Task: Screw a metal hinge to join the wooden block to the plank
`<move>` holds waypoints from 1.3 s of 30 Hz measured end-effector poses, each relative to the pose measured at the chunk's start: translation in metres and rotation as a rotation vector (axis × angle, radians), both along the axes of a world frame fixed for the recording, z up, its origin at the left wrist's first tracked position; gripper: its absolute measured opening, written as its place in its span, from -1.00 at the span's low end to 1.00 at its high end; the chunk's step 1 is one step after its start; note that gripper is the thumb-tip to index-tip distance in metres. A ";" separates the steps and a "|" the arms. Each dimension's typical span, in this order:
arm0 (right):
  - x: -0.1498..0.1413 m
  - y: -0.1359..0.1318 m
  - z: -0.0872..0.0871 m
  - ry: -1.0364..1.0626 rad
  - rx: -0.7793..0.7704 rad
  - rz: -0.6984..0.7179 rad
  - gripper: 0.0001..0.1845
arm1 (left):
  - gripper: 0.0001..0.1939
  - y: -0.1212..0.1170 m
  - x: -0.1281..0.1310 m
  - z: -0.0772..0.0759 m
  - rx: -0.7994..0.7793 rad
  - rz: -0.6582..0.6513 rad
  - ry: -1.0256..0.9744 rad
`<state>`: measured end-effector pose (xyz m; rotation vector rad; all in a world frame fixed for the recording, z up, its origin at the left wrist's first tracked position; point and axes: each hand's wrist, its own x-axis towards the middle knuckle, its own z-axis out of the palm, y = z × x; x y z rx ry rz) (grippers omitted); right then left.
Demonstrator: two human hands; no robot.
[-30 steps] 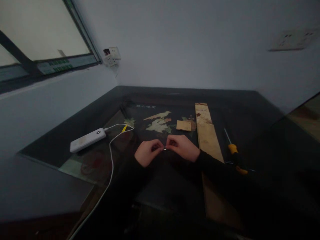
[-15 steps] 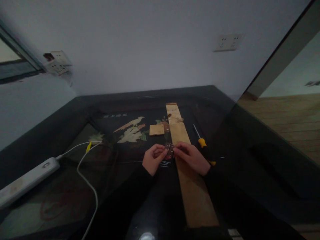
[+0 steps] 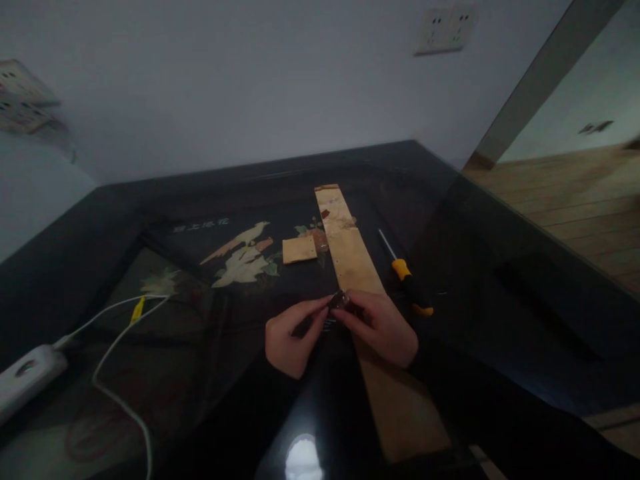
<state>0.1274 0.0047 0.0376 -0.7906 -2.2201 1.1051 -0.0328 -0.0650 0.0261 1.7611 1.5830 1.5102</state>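
Observation:
Between my two hands is a small dark metal hinge (image 3: 339, 300), held by the fingertips and partly hidden by them. My left hand (image 3: 296, 335) pinches its left side with thumb and fingers. On its right side, my right hand (image 3: 379, 325) grips it the same way, above a long wooden board (image 3: 354, 259). The board lies lengthwise on the black table. Left of it lies a small square piece of wood (image 3: 299, 250). A screwdriver (image 3: 407, 277) with a yellow and black handle rests to the right of the board.
The dark glossy table (image 3: 240, 177) carries a bird and flower picture. A white power strip (image 3: 31, 373) and its cable (image 3: 113, 393) lie at the left. A wall with a socket plate (image 3: 447, 30) stands behind the table.
My hands have tilted the hinge, so its broad face no longer shows and it appears narrower. The whole view has shifted, with the surroundings moving left and mostly upward.

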 end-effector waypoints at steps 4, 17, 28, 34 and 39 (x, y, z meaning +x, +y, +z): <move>0.000 -0.001 0.005 0.042 -0.020 -0.023 -0.74 | -0.71 -0.001 -0.001 0.002 0.179 -0.074 0.142; 0.000 0.002 0.007 0.063 -0.025 0.007 -0.75 | -0.76 -0.003 0.002 0.000 -0.059 0.020 -0.179; -0.001 0.005 0.008 0.147 -0.168 -0.017 -0.77 | -0.73 -0.003 0.008 -0.003 -0.093 -0.103 -0.228; 0.000 0.006 0.006 0.199 -0.152 -0.005 -0.79 | -0.76 -0.004 0.005 -0.001 -0.046 -0.089 -0.125; 0.000 0.006 0.006 0.147 -0.104 0.013 -0.76 | -0.71 -0.003 0.003 -0.001 -0.190 -0.076 -0.290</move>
